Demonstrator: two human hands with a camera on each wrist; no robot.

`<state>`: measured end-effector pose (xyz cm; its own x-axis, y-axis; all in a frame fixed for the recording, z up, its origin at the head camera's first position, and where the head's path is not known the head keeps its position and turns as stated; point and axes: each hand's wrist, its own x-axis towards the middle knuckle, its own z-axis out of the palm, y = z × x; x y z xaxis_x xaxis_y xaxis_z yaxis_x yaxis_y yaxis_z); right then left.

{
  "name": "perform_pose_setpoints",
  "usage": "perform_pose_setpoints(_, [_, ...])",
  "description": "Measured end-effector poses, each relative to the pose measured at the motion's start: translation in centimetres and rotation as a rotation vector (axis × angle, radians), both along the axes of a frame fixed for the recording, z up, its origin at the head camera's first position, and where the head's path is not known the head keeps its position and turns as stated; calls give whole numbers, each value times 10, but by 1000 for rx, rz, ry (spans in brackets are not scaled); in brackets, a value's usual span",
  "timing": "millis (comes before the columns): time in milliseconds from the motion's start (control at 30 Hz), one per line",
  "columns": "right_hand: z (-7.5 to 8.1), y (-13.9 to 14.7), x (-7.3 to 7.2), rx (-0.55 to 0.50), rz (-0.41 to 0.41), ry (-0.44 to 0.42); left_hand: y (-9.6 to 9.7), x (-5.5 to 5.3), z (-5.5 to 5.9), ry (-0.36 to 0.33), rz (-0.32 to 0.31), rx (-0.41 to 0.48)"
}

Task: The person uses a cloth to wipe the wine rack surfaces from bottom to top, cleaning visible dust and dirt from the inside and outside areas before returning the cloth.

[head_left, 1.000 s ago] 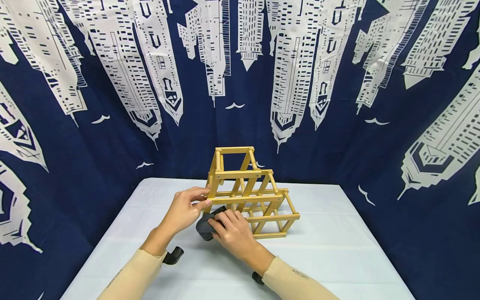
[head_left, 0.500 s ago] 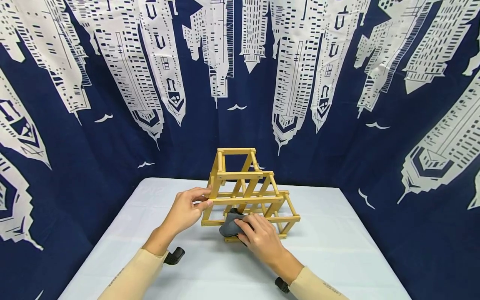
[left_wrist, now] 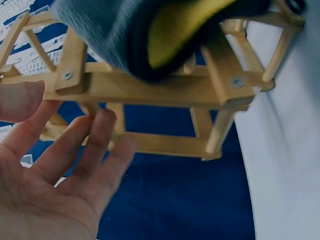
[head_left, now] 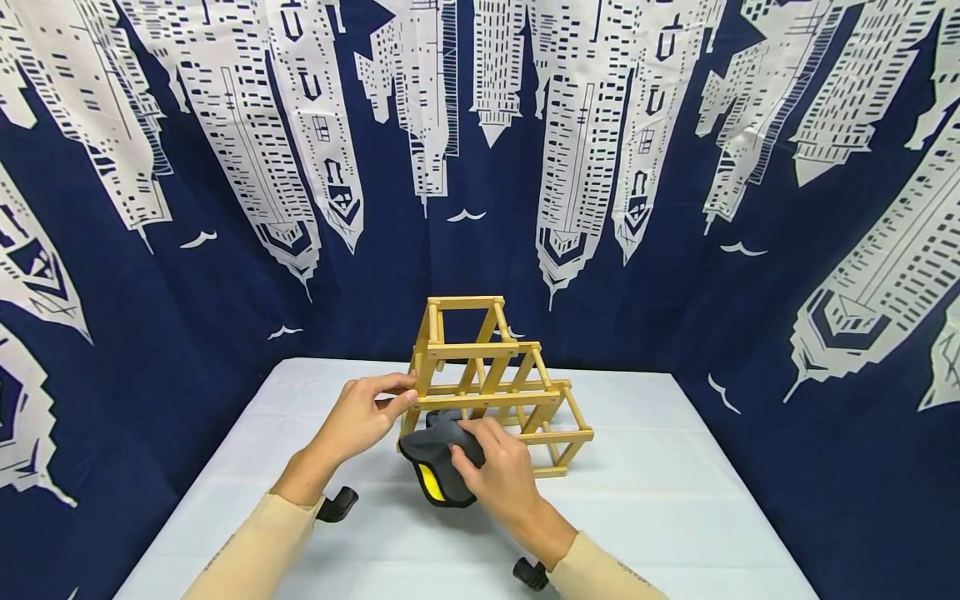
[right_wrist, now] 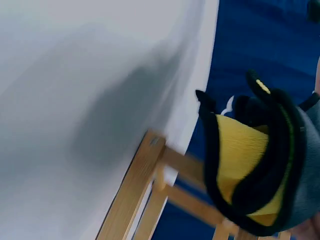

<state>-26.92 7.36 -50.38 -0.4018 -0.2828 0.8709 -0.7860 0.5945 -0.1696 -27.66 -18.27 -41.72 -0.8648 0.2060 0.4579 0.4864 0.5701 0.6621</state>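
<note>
My right hand (head_left: 504, 471) gripping a gray-and-yellow cloth (head_left: 448, 475) at the wooden rack (head_left: 487, 401), my left hand (head_left: 362, 419) pinching the rack's left side, white-covered table (head_left: 645, 517) beneath, navy curtain (head_left: 390, 283) with upside-down white skyscrapers behind.

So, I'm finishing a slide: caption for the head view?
Left hand holds a wooden rack on a white table; right hand grips a gray and yellow cloth in front.
</note>
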Motion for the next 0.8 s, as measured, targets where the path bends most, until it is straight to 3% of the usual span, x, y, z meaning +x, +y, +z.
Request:
perform_pose_setpoints(200, [5, -30, 5, -89, -102, -202, -1, -1, 12, 3, -24, -82])
perform_pose_setpoints(333, [8, -41, 7, -139, -93, -311, -1, 1, 15, 12, -18, -107])
perform_pose_setpoints(567, [10, -55, 11, -165, -41, -351, 1, 2, 18, 71, -8, -116])
perform_pose_setpoints(800, [11, -69, 12, -233, -78, -423, 1, 3, 18, 62, -20, -124])
